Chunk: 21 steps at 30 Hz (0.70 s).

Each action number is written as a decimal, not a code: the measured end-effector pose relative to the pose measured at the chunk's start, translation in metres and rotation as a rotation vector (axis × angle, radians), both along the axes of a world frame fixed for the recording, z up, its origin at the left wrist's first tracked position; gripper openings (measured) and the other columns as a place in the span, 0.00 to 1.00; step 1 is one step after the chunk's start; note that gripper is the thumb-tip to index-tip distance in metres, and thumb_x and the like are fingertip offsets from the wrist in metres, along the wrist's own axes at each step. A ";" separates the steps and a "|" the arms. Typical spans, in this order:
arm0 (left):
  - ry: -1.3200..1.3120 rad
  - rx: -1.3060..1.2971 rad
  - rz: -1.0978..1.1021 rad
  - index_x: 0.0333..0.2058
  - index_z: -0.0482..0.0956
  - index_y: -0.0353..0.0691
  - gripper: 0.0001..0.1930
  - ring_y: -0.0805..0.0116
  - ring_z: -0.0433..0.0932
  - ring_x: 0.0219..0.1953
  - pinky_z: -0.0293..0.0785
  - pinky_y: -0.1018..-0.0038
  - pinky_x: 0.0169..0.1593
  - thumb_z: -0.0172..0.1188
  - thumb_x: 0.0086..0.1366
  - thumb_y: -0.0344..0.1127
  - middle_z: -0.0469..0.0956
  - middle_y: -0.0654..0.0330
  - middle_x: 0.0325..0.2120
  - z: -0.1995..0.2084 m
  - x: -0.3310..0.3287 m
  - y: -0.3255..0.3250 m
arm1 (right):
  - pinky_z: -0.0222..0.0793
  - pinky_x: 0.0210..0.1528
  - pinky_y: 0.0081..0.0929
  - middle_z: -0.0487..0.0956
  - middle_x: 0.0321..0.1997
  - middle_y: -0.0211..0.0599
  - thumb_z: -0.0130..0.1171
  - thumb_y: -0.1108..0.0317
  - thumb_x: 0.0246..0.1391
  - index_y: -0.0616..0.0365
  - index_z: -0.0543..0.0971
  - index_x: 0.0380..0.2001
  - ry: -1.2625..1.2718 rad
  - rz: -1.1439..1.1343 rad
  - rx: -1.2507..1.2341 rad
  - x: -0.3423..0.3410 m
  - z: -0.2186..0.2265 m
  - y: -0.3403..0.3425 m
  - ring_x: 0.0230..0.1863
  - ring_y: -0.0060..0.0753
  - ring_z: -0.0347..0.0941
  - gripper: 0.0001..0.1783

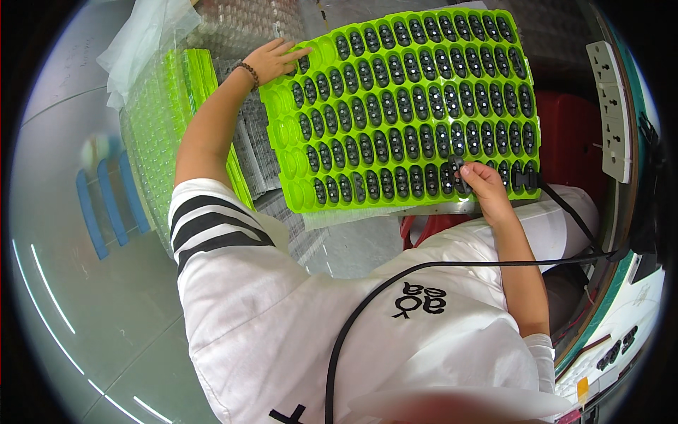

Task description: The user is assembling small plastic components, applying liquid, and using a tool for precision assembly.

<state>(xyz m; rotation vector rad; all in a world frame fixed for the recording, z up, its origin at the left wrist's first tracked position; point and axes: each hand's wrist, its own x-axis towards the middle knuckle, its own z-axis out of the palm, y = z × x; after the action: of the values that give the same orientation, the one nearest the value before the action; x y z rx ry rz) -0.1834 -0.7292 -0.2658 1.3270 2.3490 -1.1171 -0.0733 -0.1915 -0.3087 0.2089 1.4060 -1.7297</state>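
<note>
A bright green plastic tray [287,133] lies in front of me, its oval pockets in several rows. Small black oblong parts [381,145] fill most of them; the pockets along the left end hold none. My left hand [272,62] rests at the tray's far left corner, fingers stretched over the rim and the pockets there. Near the front edge, right of the middle, my right hand [484,185] pinches one black oblong part [457,169] between thumb and fingers, over the nearest row. Whether that part touches its pocket, I cannot tell.
Stacked green trays [201,79] and clear bubble wrap [152,148] stand at the left. A black cable [424,266] crosses before my body. At the right are a white power strip [609,109], a red stool [565,131] and a bench edge with loose black parts [618,348].
</note>
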 end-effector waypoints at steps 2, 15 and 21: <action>0.038 0.017 0.007 0.44 0.82 0.60 0.15 0.67 0.64 0.61 0.58 0.64 0.65 0.58 0.59 0.36 0.57 0.69 0.67 -0.003 0.007 0.001 | 0.63 0.46 0.17 0.80 0.36 0.24 0.60 0.60 0.61 0.60 0.81 0.38 0.016 -0.019 0.000 0.000 0.001 0.000 0.38 0.14 0.70 0.13; -0.033 0.341 0.415 0.42 0.75 0.53 0.13 0.66 0.73 0.48 0.73 0.68 0.48 0.55 0.57 0.31 0.73 0.65 0.46 -0.018 0.021 -0.001 | 0.61 0.41 0.14 0.78 0.33 0.19 0.61 0.60 0.60 0.59 0.81 0.36 0.014 -0.077 0.008 -0.002 0.007 -0.001 0.36 0.11 0.67 0.12; -0.076 0.389 0.318 0.42 0.75 0.50 0.12 0.61 0.73 0.49 0.74 0.67 0.50 0.53 0.58 0.30 0.74 0.63 0.49 -0.025 0.024 -0.013 | 0.60 0.41 0.14 0.77 0.33 0.19 0.61 0.60 0.60 0.58 0.81 0.36 0.031 -0.054 -0.026 -0.001 0.006 0.000 0.35 0.11 0.66 0.12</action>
<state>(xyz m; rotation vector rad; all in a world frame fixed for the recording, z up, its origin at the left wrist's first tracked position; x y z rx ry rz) -0.1596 -0.7423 -0.2912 1.0192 2.6855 -0.5286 -0.0743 -0.1919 -0.3030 0.2076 1.4113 -1.8012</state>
